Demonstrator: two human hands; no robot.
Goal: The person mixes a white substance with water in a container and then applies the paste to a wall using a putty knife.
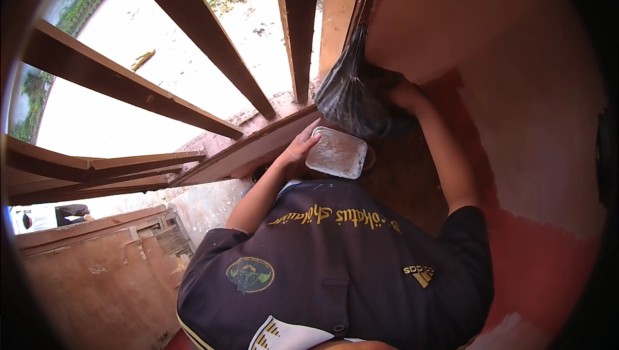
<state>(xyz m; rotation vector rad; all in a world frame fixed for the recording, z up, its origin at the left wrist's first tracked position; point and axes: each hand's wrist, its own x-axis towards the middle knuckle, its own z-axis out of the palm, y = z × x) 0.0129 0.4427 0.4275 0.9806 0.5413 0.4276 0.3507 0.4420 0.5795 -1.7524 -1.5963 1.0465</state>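
My left hand (pixel 302 146) grips the left edge of a shallow, rounded-corner white tray (pixel 336 152), thumb over its rim. Its surface looks whitish and dusty, with greyish-brown patches. Just beyond it, a black plastic bag (pixel 349 95) hangs in gathered folds from the corner beside the window frame. My right hand (pixel 405 97) reaches to the right side of this bag. Its fingers disappear into dark shadow there, so I cannot tell whether they are inside the bag, or holding anything.
Brown wooden bars (pixel 206 40) cross the bright opening at the upper left, above a worn sill (pixel 258 121). A wall with red paint patches (pixel 535 260) stands close on my right. At the lower left is a scuffed brown wooden panel (pixel 97 279).
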